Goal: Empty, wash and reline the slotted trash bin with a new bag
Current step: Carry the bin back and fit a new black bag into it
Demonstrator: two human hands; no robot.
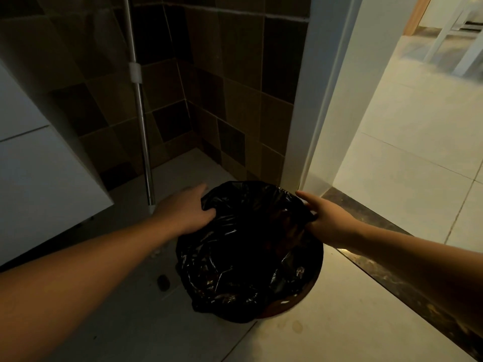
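While the black bag (248,246) still covers the mouth of the trash bin (287,307), which stands on the floor (130,322) at the dark threshold strip (379,267) beside the door frame (308,126), the task looks barely begun: emptying, washing and relining all seem left. Both forearms reach down and forward. The left hand (188,212) curls its fingers into the bag's far left rim; the right hand (321,218) pinches the far right rim, forefinger extended.

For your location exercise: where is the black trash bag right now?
In the head view, the black trash bag sits low centre, held between the left hand and right hand, beside the door frame.
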